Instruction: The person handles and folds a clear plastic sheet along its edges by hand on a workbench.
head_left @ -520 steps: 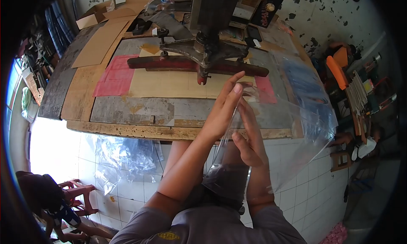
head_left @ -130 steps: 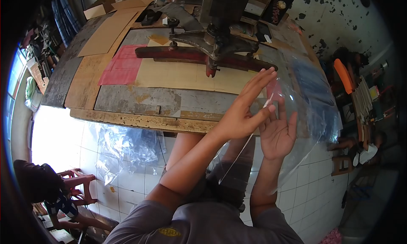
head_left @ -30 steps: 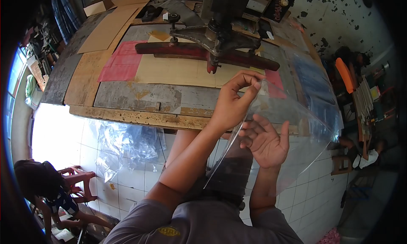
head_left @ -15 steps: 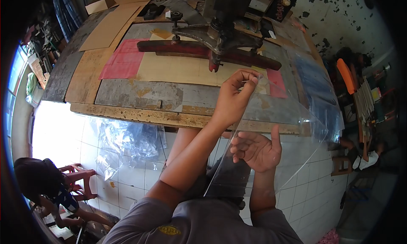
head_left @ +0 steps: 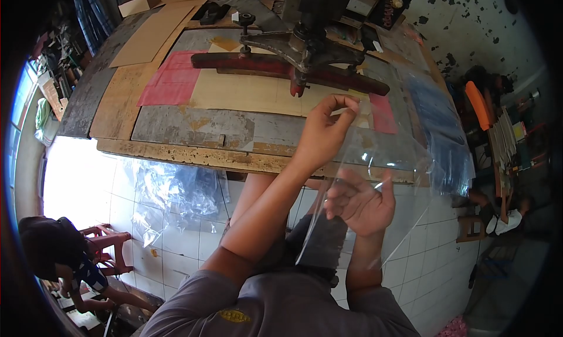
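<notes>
A clear plastic sheet (head_left: pixel 402 158) hangs from my left hand (head_left: pixel 325 132), whose thumb and fingertips pinch its upper corner above the front of the worktable. Below and to the right is my right hand (head_left: pixel 366 208), palm up with the thumb apart and fingers loosely bent. The sheet's lower part hangs across this hand; whether they touch I cannot tell. Beyond my left hand stands a machine with a long dark-red bar (head_left: pixel 246 64) over a yellowish sheet (head_left: pixel 252 94) and a red-pink patch (head_left: pixel 167 79).
Folded clear plastic (head_left: pixel 437 132) lies over the table's right edge. More crumpled plastic (head_left: pixel 173 190) hangs below the front edge at left. Cardboard (head_left: pixel 149 38) rests at the back left. Another person (head_left: pixel 56 249) bends beside a red stool (head_left: pixel 111 246) at lower left.
The plastic sheet has shifted and now bends, with bright creases near my right hand. My right hand has moved slightly right. The left keeps its pinch in nearly the same place.
</notes>
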A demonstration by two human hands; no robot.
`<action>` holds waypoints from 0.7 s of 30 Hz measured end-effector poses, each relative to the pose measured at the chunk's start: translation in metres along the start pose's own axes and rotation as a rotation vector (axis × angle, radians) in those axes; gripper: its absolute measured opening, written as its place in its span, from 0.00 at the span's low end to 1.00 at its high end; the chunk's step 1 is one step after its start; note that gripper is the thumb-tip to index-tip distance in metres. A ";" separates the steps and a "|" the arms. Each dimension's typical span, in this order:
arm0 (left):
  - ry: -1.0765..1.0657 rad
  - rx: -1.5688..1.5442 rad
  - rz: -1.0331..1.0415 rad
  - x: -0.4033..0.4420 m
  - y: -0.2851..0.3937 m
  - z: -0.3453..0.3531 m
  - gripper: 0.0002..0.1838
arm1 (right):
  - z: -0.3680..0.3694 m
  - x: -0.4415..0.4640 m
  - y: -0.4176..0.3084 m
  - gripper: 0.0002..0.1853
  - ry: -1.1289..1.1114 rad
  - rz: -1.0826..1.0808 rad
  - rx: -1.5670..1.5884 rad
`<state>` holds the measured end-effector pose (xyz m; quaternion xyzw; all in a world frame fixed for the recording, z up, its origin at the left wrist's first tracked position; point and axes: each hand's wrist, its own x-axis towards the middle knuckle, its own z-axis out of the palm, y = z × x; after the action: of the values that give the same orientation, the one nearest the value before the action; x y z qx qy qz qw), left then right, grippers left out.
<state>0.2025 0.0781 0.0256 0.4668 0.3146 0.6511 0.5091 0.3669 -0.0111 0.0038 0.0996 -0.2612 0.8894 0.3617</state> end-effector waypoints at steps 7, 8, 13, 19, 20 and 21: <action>-0.308 0.088 0.196 -0.017 0.041 0.004 0.25 | 0.010 0.001 -0.065 0.46 0.027 -0.263 -0.120; -0.369 0.068 0.206 -0.018 0.041 0.006 0.26 | 0.009 0.002 -0.073 0.46 0.078 -0.300 -0.148; -0.467 -0.097 -0.015 -0.017 0.032 0.008 0.28 | 0.005 0.007 -0.080 0.47 0.198 -0.373 -0.180; -0.452 -0.014 -0.057 -0.008 0.014 -0.006 0.24 | 0.004 0.011 -0.055 0.48 0.227 -0.296 -0.093; -0.447 -0.027 -0.084 -0.008 0.014 -0.007 0.24 | 0.006 0.012 -0.051 0.48 0.221 -0.291 -0.067; -0.449 -0.003 -0.073 -0.007 0.014 -0.008 0.24 | 0.007 0.013 -0.047 0.48 0.214 -0.286 -0.040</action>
<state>0.1898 0.0678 0.0331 0.5875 0.2090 0.5124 0.5904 0.3901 0.0211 0.0329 0.0333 -0.2220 0.8291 0.5120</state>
